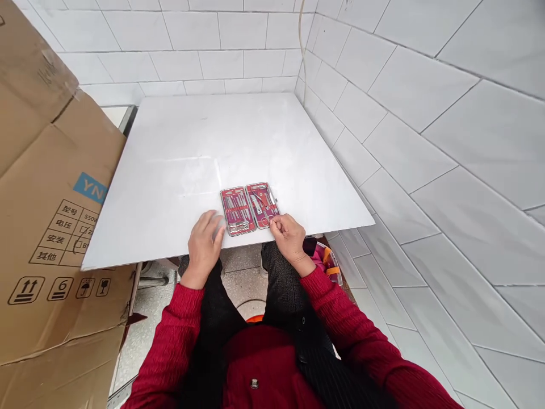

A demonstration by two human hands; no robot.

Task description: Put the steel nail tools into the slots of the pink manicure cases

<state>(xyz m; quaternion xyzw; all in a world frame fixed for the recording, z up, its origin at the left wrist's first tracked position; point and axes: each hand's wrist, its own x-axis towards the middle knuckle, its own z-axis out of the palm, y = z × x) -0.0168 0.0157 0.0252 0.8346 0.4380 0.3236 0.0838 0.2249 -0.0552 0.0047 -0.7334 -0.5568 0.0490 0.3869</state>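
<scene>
A manicure kit (251,209) lies open like a book near the front edge of the white table. Its red-lined left half (238,211) carries several slim metal tools in a row, held by a band. In the right half are a nail clipper (257,204) and other shiny tools, partly covered by my fingers. My left hand (205,241) is just left of the case, fingers loosely bent and thumb apart, with nothing in it. At the lower right corner of the case, my right hand (289,236) has thumb and forefinger pinched together; what they grip is hidden.
The white tabletop (238,130) reaches back to a tiled wall (191,31). Another tiled wall (426,170) runs along the right. A large cardboard box (55,199) stands at the left. Below the table's right front edge is a clear container (332,264) with colourful items.
</scene>
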